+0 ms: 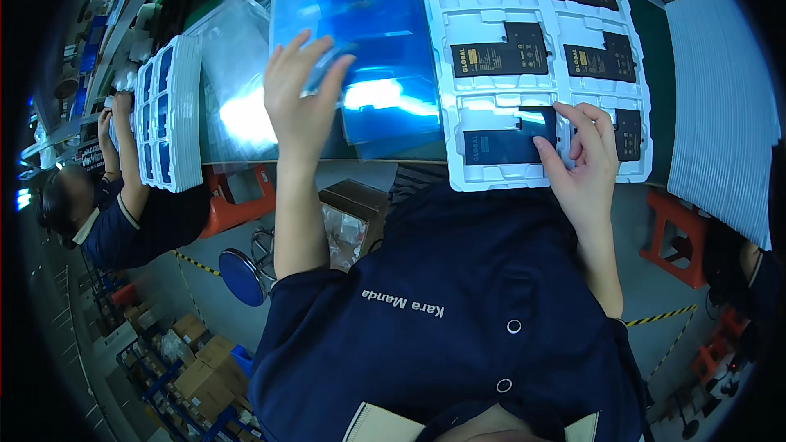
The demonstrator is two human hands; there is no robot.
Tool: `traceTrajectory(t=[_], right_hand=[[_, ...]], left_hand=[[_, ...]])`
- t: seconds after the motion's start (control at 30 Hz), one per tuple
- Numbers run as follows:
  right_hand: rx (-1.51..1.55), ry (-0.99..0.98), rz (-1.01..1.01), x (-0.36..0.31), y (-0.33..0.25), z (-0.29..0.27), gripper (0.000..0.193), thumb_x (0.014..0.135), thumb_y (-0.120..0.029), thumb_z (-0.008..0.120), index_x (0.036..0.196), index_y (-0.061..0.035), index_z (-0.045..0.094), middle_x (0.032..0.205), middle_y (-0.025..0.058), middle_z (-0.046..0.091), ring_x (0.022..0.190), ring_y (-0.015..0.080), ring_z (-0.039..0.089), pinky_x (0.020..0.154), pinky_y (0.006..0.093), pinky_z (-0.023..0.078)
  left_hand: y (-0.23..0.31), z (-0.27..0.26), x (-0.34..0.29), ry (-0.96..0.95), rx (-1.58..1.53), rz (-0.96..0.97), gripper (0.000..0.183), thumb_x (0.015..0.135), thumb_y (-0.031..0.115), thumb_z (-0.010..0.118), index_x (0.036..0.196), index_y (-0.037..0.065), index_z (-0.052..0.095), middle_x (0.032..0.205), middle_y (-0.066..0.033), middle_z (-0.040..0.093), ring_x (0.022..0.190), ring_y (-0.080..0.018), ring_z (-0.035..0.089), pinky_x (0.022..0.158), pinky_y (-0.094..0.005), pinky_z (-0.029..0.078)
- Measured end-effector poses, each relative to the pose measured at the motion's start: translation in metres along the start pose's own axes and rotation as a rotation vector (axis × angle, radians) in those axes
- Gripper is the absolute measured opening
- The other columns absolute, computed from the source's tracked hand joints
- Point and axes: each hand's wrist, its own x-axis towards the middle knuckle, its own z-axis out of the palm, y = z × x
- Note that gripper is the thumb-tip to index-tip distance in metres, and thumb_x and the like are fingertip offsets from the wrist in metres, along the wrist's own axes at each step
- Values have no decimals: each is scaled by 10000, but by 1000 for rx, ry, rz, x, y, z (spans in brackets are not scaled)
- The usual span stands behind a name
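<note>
My left hand (301, 90) is raised over a stack of blue film sheets (381, 57), its fingers spread and slightly blurred. A dark bluish blur shows between its thumb and fingers; I cannot make out what it is. My right hand (586, 146) has thumb and forefinger on the right end of a flat black phone battery (495, 146). That battery lies in the near left compartment of a white plastic tray (499, 180) and looks glossier than the others. Several more black batteries (499, 51) sit in the tray's other compartments, one partly hidden behind my right hand.
Clear plastic sheets (237, 74) lie left of the blue film. A tall stack of white trays (720, 106) stands at the right. Farther left, a co-worker (123, 188) reaches to another tray stack (176, 115). An open carton (352, 213) and stools (243, 277) are below the table edge.
</note>
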Motion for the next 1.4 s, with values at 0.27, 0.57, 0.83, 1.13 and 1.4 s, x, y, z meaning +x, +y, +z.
traceTrajectory(t=[0.27, 0.57, 0.83, 1.13, 1.4], right_hand=[[564, -274, -379, 2, -40, -42, 664, 606, -298, 849, 1135, 12, 595, 1177, 187, 512, 1028, 291, 551, 870, 346, 448], [782, -156, 160, -23, -36, -78, 96, 773, 4, 683, 839, 50, 630, 783, 97, 650, 686, 116, 601, 629, 244, 455], [715, 52, 186, -31, 9, -75, 145, 776, 29, 677, 919, 27, 654, 924, 88, 639, 829, 128, 615, 727, 257, 488], [744, 68, 133, -26, 45, -99, 173, 760, 82, 602, 914, 34, 664, 928, 124, 647, 862, 168, 614, 765, 264, 480], [832, 348, 83, 4, 74, -125, 260, 833, 17, 622, 1091, 22, 589, 920, 82, 656, 750, 107, 608, 630, 213, 476]], left_hand=[[90, -112, 56, -735, -872, 325, 235, 737, 212, 749, 738, 4, 641, 728, -92, 676, 741, -232, 696, 702, -349, 552], [167, -11, 39, -558, -1004, -128, 301, 649, 52, 813, 878, -7, 627, 843, -106, 665, 748, -151, 649, 685, -245, 490], [187, 57, -2, -538, -1123, -290, 191, 763, 78, 748, 892, -4, 635, 804, -84, 682, 707, -119, 661, 640, -224, 507], [192, 57, -7, -1008, -1073, -311, 281, 678, 181, 834, 821, 36, 640, 709, -5, 628, 565, -58, 535, 514, -205, 388], [208, 85, -41, -1657, -1638, -598, 191, 851, 161, 670, 943, 29, 567, 903, -54, 599, 802, -137, 586, 714, -269, 461]])
